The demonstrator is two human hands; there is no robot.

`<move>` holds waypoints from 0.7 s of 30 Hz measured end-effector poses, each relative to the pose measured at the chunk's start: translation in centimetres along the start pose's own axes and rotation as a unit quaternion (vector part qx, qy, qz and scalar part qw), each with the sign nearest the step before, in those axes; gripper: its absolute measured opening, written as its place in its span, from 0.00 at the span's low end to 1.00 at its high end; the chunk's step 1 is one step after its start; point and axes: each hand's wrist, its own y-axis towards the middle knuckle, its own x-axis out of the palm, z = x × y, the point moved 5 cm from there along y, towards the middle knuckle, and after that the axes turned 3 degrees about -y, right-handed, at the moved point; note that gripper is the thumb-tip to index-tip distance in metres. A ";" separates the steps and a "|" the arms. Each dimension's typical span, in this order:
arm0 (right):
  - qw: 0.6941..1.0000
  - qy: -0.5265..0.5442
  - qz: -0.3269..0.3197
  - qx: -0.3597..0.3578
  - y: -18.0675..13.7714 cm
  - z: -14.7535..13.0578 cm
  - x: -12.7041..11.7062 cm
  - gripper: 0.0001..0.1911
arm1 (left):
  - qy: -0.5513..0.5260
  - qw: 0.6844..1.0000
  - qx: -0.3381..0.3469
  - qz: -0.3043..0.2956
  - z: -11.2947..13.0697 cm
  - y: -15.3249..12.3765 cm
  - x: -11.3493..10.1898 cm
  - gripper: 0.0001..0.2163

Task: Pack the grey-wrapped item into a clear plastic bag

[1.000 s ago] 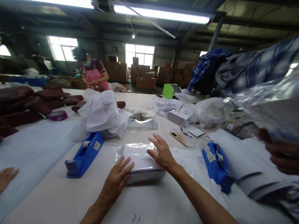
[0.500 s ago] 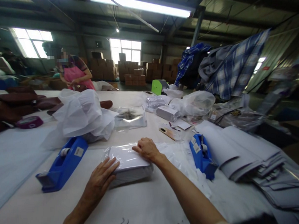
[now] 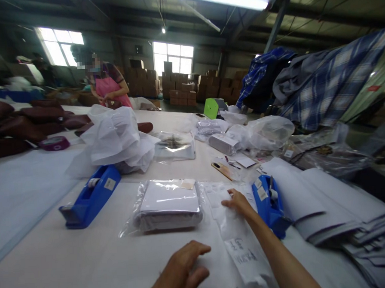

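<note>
A clear plastic-wrapped package with a flat white top lies on the white table. Near its far right corner is a small pale label. My left hand hovers open in front of the package, touching nothing, thumb and fingers apart. Over a strip of white label sheets, to the right of the package, is my right hand, its fingers bent and apart. Whether its fingertips touch the sheets I cannot tell. Handwriting marks a white paper strip nearer to me.
Blue tape dispensers stand left and right. A crumpled white bag sits behind the left one. Stacked grey-white sheets cover the right side. Beyond are a phone and brown bags. A person in a pink apron stands across the table.
Both hands have come off the package. My right hand has moved right to the label sheets; my left hand has drawn back toward me. The view has turned slightly left.
</note>
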 end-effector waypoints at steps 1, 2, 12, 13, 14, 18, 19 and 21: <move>0.999 0.034 -0.013 -0.006 -0.5 -0.1 -0.1 0.22 | -0.052 0.997 -0.058 -0.005 -0.8 0.6 1.2 0.21; 0.998 0.064 -0.025 -0.012 -1.2 -0.2 -0.4 0.22 | -0.104 0.989 -0.106 0.005 -1.5 1.1 2.0 0.24; 0.935 0.346 -0.019 0.071 -12.8 0.2 -3.1 0.30 | -0.476 0.870 -0.097 0.079 1.3 7.3 4.5 0.36; 0.933 0.351 -0.020 0.075 -13.6 0.1 -2.9 0.31 | -0.496 0.859 -0.087 0.092 2.0 7.7 4.2 0.33; 0.933 0.351 -0.024 0.078 -14.2 0.1 -2.6 0.31 | -0.510 0.849 -0.086 0.107 2.6 7.9 3.9 0.29; 0.945 0.322 -0.012 0.056 -15.2 -0.8 -2.6 0.33 | -0.518 0.831 -0.120 0.165 3.1 7.7 2.9 0.19; 0.953 0.298 0.024 0.043 -15.2 -1.1 -3.1 0.35 | -0.509 0.833 -0.127 0.175 2.9 7.5 2.6 0.19; 0.964 0.230 0.131 0.009 -15.2 -1.9 -4.6 0.37 | -0.488 0.842 -0.133 0.189 2.6 7.1 2.2 0.19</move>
